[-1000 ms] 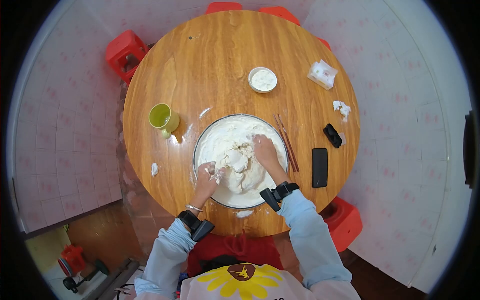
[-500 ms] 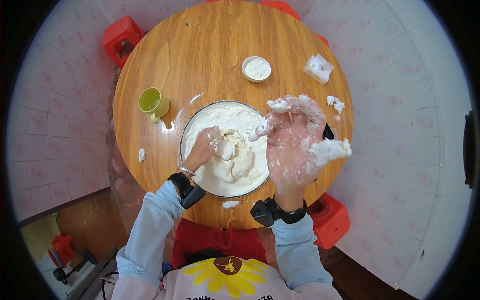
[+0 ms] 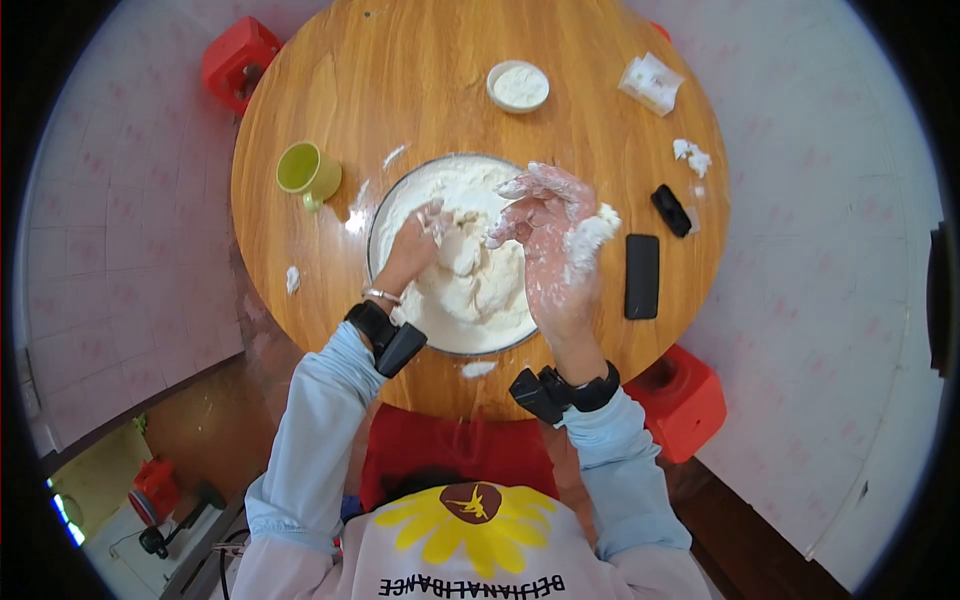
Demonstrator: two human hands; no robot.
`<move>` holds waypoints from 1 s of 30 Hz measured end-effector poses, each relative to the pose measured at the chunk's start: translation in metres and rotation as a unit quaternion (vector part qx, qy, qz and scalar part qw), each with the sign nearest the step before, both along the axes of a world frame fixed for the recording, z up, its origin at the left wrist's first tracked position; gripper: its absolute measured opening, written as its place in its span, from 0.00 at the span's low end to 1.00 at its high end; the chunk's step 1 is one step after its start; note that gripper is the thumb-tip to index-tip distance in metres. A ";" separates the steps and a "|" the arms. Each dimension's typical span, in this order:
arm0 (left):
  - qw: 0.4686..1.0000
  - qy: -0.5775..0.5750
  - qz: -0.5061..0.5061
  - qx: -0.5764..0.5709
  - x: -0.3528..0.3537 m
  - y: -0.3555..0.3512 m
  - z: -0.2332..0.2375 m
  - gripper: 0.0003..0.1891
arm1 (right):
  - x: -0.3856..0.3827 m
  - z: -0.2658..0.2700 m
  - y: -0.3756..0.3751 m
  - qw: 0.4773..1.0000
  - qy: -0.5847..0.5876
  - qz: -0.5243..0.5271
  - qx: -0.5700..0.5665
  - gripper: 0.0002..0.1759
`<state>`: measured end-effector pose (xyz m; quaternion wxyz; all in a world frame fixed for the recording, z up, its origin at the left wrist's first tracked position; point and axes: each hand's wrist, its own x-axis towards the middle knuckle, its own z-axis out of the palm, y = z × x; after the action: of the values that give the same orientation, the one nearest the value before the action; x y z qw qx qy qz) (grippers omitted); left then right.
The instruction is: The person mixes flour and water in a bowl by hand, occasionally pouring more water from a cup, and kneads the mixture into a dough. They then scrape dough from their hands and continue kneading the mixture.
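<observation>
A wide, dark-rimmed bowl [image 3: 376, 212] holds loose white flour [image 3: 440, 185] and a rough lump of dough [image 3: 485, 285]. Inside it, my left hand [image 3: 413, 246] has its fingers curled against the upper left side of the dough; some fingertips are hidden. Above the bowl's right edge hangs my right hand [image 3: 560, 250], palm showing and coated with flour and sticky dough. Its fingers bend toward the left, apart from each other, and it holds nothing. A thick clump of floury dough [image 3: 592, 238] clings around its thumb.
On the round wooden table [image 3: 420, 80] stand a yellow-green mug [image 3: 308, 174] and a small bowl of flour [image 3: 519, 87]. Toward the right lie a plastic bag [image 3: 652, 84], white scraps [image 3: 692, 158], a black case [image 3: 670, 210] and a phone [image 3: 642, 277]. Red stools [image 3: 680, 400] surround the table.
My right hand has moved down and away from the camera, its spread fingers now bending inward. My left hand stays at the dough. The view has tilted, uncovering the phone and case.
</observation>
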<state>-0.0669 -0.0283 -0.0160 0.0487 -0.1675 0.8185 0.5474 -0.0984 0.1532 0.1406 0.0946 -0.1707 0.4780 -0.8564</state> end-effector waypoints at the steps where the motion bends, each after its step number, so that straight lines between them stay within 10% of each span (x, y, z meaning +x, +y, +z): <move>1: 0.999 0.013 0.024 0.028 -0.001 -0.003 -0.002 0.23 | 0.008 -0.011 0.001 1.000 -0.009 0.000 0.000 0.38; 10: 0.950 0.090 0.271 0.125 -0.025 0.002 0.029 0.15 | 0.046 -0.022 -0.025 0.993 -0.018 -0.073 0.091 0.21; 19: 0.930 0.194 0.268 -0.159 -0.053 0.001 0.017 0.14 | 0.096 0.033 -0.102 0.923 0.306 0.042 0.228 0.19; 30: 0.918 0.210 0.238 -0.237 -0.029 0.038 0.069 0.18 | 0.115 0.057 -0.136 0.922 0.328 0.048 0.200 0.19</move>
<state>-0.0958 0.0096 0.0527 -0.2965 -0.2453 0.8516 0.3559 0.0166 0.0168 0.1976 0.0059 -0.4423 0.6348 -0.6335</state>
